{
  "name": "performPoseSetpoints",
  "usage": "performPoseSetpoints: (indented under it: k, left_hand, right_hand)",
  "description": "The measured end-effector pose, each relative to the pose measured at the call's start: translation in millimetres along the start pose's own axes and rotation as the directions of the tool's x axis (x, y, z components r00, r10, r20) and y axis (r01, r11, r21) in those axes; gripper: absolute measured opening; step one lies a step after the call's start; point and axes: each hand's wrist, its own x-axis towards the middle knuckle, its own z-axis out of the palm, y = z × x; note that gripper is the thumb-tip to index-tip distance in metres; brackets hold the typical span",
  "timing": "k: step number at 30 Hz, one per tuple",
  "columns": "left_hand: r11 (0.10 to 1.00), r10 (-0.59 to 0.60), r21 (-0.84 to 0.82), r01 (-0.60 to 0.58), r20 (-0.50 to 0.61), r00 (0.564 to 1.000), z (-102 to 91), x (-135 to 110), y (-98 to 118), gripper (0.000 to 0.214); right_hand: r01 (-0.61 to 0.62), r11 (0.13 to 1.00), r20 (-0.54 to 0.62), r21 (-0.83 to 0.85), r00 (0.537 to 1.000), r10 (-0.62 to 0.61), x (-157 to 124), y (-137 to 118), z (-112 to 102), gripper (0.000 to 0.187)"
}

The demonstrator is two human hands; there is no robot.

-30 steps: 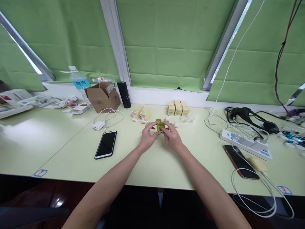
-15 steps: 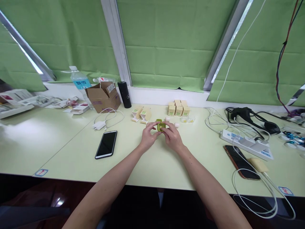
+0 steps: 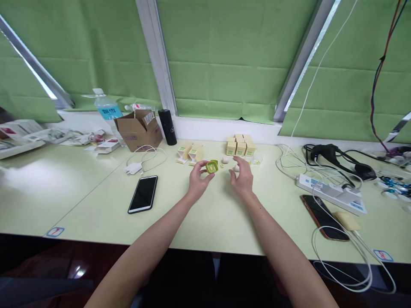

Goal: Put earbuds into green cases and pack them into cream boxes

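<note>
A small olive-green case (image 3: pixel 212 167) with its lid tipped back is held between the thumb and fingers of my left hand (image 3: pixel 198 180), just above the table. My right hand (image 3: pixel 243 177) is apart from the case, its thumb and fingers spread around a small pale pink-white piece (image 3: pixel 236 168); whether it touches the piece I cannot tell. A second pale piece (image 3: pixel 225 160) lies just beyond, and a tiny yellow bit (image 3: pixel 221 166) sits beside the case.
Several small cream boxes (image 3: pixel 240 145) stand at the back, with clear plastic pieces (image 3: pixel 256 160) beside them. Two opened cream cartons (image 3: pixel 195 154) are left of them. A phone (image 3: pixel 143 194) and a cardboard box (image 3: pixel 138 131) lie left; a power strip (image 3: pixel 330 193) with cables lies right.
My right hand has let go of the case and moved right, its fingers opening. My left hand has shifted the case slightly left and tilted it. The tiny yellow bit now shows.
</note>
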Motion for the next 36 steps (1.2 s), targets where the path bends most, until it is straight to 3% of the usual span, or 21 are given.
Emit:
performPoseSetpoints:
  k: [3, 5, 12, 18, 21, 25, 29, 36]
  left_hand:
    - [1.000, -0.026, -0.015, 0.026, -0.001, 1.000, 0.2, -0.8, 1.2, 0.043]
    - [0.999, -0.032, -0.021, 0.032, 0.014, 0.999, 0.6, -2.0, 1.4, 0.043]
    - [0.999, -0.031, 0.007, 0.031, 0.034, 0.999, 2.6, -5.3, 0.1, 0.043]
    - [1.000, -0.016, 0.026, 0.015, 0.054, 0.998, 2.1, -6.4, 1.9, 0.042]
    - [0.999, -0.002, 0.034, 0.000, 0.048, 0.999, 1.0, -5.5, 0.7, 0.042]
    - [0.995, 0.026, 0.092, -0.028, 0.027, 0.999, 0.1, -4.2, -2.3, 0.042]
    - [0.983, 0.075, 0.166, -0.074, 0.004, 0.997, -0.5, -4.0, -3.0, 0.041]
    - [0.972, 0.103, 0.211, -0.107, 0.027, 0.994, -0.1, -3.8, -1.4, 0.042]
  right_hand:
    - [-0.160, 0.972, -0.030, -0.174, 0.987, 0.157, -0.2, 27.1, 0.9, 0.045]
    - [-0.193, 0.944, -0.015, -0.266, 0.980, 0.196, -3.5, 44.3, 5.1, 0.042]
    - [-0.124, 0.952, -0.072, -0.280, 0.992, 0.108, -15.4, 69.1, 20.8, 0.022]
    - [-0.220, 0.957, -0.022, -0.191, 0.975, 0.219, -4.9, 52.4, 9.9, 0.020]
    - [-0.358, 0.933, -0.068, 0.039, 0.930, 0.360, 2.3, 37.3, 6.5, 0.025]
    - [-0.495, 0.744, 0.045, 0.449, 0.844, 0.535, 9.8, 9.7, 8.6, 0.047]
    - [-0.519, 0.631, 0.205, 0.577, 0.839, 0.503, 10.7, -17.6, 13.5, 0.049]
    - [-0.574, 0.595, 0.322, 0.563, 0.815, 0.481, 6.1, -32.0, 15.4, 0.042]
